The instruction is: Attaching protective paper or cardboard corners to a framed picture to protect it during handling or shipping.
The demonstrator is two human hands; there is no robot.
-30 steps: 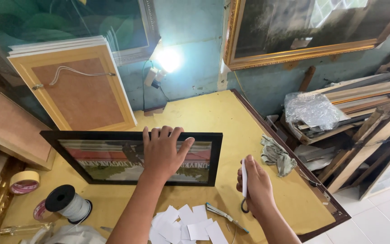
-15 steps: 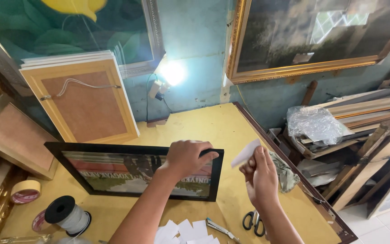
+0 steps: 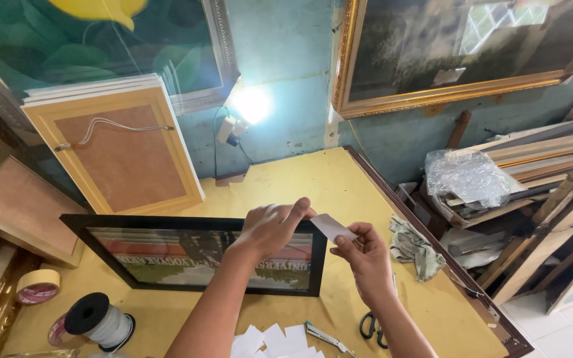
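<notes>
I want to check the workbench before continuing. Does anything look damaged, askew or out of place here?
Mostly no. The yellow table has a notched, chipped back edge near the wall. A crumpled rag lies at its right edge. The black frame lies flat, and the left hand and right hand hold a small white paper piece above it.

Matt white paper slip (image 3: pixel 332 227); glossy glass in black frame (image 3: pixel 197 252); matt yellow tabletop (image 3: pixel 313 185).
</notes>
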